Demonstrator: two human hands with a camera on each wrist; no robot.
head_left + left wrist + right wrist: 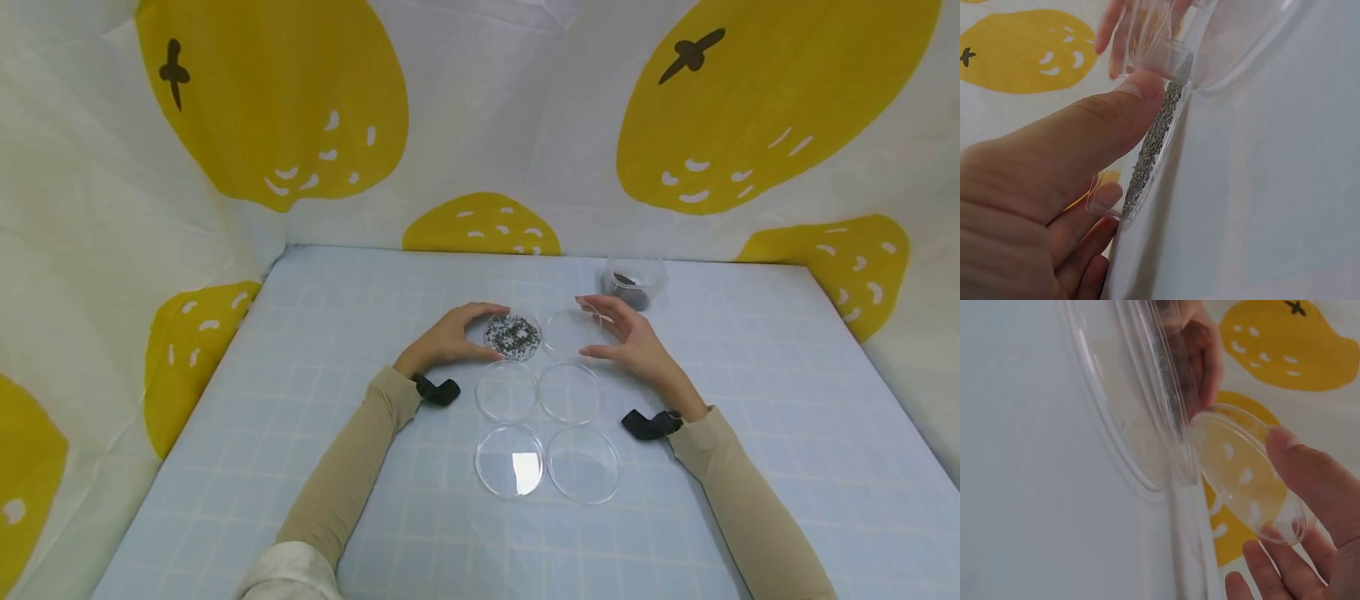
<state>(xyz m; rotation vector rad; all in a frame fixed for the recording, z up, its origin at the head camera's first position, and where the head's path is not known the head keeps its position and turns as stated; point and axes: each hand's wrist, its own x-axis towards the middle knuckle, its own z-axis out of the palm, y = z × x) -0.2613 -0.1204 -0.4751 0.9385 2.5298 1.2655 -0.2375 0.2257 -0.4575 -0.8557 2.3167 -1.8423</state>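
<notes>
A round clear petri dish with a layer of black and white grains in it rests on the table. My left hand grips its rim from the left, thumb on the near side and fingers on the far side. To its right, my right hand pinches a clear round dish piece by the edge between thumb and fingers. In the right wrist view this piece stands tilted above the tabletop and holds nothing visible. Its inner edge comes close beside the grain dish.
Nearer to me lie two rows of clear round dishes, among them a left one, a right one and a front one. A clear tub with dark contents stands behind my right hand. A lemon-print curtain hangs behind the table.
</notes>
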